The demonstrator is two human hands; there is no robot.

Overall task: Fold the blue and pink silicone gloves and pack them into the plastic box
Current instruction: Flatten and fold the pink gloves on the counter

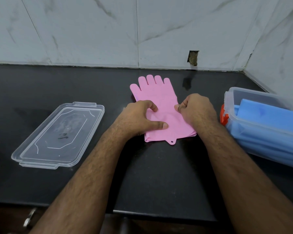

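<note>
Both hands rest on pink gloves (159,105) lying flat at the centre of a black counter (159,174). On the stack's nine o'clock edge, the left hand (137,118) has its fingers curled onto the silicone and its thumb pressed flat near the cuff. On the three o'clock edge, the right hand (197,109) pinches the material between thumb and curled fingers. More than one pink layer shows at the cuff, where a small hanging tab points toward six o'clock; the glove fingers point toward twelve o'clock, at a grey marble wall (91,31). At three o'clock from the gloves, well apart from them, stands a clear plastic box (230,100) with an orange clasp, and folded blue gloves (267,119) lie inside it. At nine o'clock the clear lid (57,135) lies flat on the counter.
</note>
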